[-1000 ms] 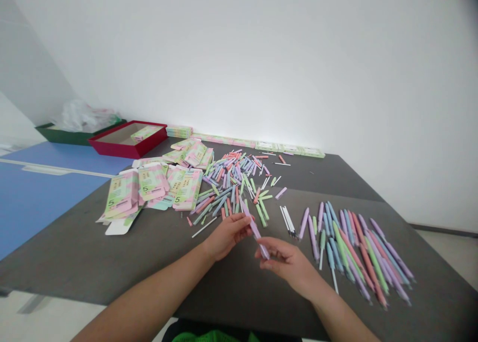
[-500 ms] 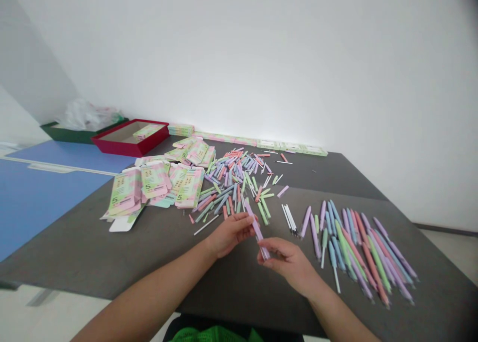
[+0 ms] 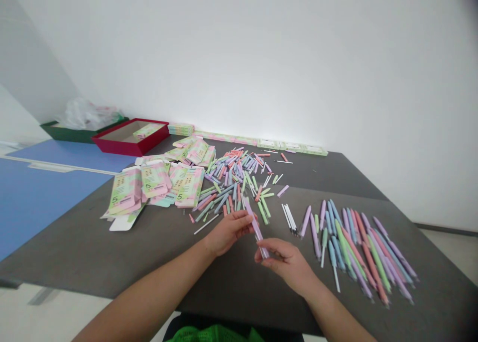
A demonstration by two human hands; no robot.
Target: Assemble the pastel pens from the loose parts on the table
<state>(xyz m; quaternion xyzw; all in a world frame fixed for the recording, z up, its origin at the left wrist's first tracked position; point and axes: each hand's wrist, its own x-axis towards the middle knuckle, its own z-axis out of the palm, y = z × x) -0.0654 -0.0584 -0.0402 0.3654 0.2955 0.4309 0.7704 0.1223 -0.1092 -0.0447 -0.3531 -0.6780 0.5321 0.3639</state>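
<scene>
A light purple pen (image 3: 255, 227) slants between my two hands above the dark table. Its upper part is pinched by my left hand (image 3: 233, 231). My right hand (image 3: 286, 262) grips the near, clear-looking end; the fingers partly hide it. Beyond the hands lies a heap of loose pen parts (image 3: 239, 170) in purple, green, coral and blue. Several white refills (image 3: 289, 218) with dark tips lie side by side, right of the heap. To the right of my right hand, many pastel pens (image 3: 360, 252) are spread in slanting rows, a few with white refills sticking out.
Printed flat cartons (image 3: 155, 177) are piled on the left. Behind them stand a red tray (image 3: 130, 148) with a carton inside and a green tray (image 3: 67, 134) with clear plastic. Stacked cartons (image 3: 181, 129) and a row of small boxes (image 3: 284, 146) line the white wall.
My right hand has shifted very slightly to the left along with the pen's near end. Both hands keep their hold, and the table's things look the same.
</scene>
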